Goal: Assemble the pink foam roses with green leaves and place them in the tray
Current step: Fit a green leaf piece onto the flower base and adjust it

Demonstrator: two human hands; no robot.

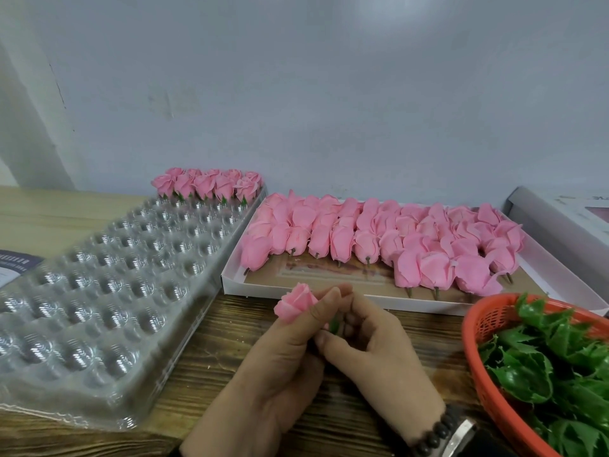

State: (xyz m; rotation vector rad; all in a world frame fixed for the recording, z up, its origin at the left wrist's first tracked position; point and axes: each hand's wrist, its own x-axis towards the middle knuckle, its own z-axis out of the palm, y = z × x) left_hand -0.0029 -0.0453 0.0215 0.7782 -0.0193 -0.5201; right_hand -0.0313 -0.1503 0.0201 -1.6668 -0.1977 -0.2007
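Both hands meet low centre over the table (211,351). Left hand (280,354) grips a rose (295,306) by its base, bloom pointing to 10 o'clock. Right hand (369,341) has fingers curled, pinching a green leaf (335,324) at the rose's underside; only a sliver of green shows between the fingers, so whether the leaf is fully seated can't be told. Looks like the leaf-fitting step for this one rose, mid-assembly.

Tray (108,291), clear plastic with many round wells, lies at 9 o'clock of the hands, running up toward 11. Only its far end is filled: a small batch of finished roses (211,184) with green bases stands there, roughly two short rows. All nearer wells appear vacant.

Box (389,300) at 12 to 1 o'clock holds loose roses (379,239), bare stems showing, no leaves on them, several rows packed. Basket (487,374), orange, at 3 to 4 o'clock, heaped with leaves (540,364).

Judgement: early in the task. A small fraction done, most wells and most of the box stock left. The held rose still needs to go into a well next to the filled rows.
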